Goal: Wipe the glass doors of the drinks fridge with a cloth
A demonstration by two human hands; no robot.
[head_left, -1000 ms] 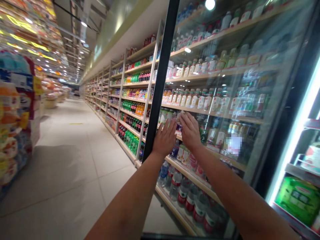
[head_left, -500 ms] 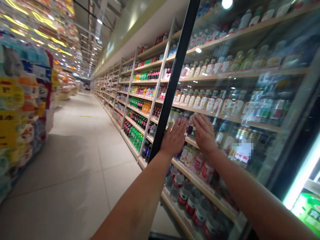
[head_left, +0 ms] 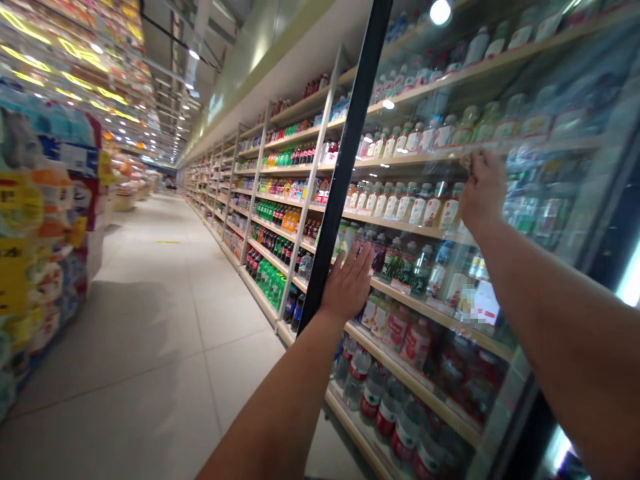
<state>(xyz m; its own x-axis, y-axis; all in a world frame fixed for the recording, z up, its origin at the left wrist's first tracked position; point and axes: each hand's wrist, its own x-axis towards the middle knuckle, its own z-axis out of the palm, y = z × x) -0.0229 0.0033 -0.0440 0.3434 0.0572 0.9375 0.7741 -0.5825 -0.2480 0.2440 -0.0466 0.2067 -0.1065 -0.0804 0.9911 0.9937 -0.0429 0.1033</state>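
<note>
A glass cooler door (head_left: 545, 100) with a black frame edge (head_left: 350, 153) swings in front of me. My left hand (head_left: 349, 285) lies flat on the glass beside that black edge, fingers stretched upward. Higher and to the right, my right hand (head_left: 483, 188) presses the glass with fingers curled slightly at the top; it holds nothing I can make out. Through the glass I see wooden shelves (head_left: 425, 230) packed with drink bottles (head_left: 400, 200).
A long supermarket aisle with a pale tiled floor (head_left: 150, 320) runs away to the left. Open drink shelves (head_left: 270, 220) line its right side. A stacked product display (head_left: 40, 240) stands at the left edge. A lit cooler strip (head_left: 631, 280) glows at far right.
My right hand has left its place beside the left hand and moved up and right across the glass. The door has swung further, hiding the lit cooler interior. The left hand stays put.
</note>
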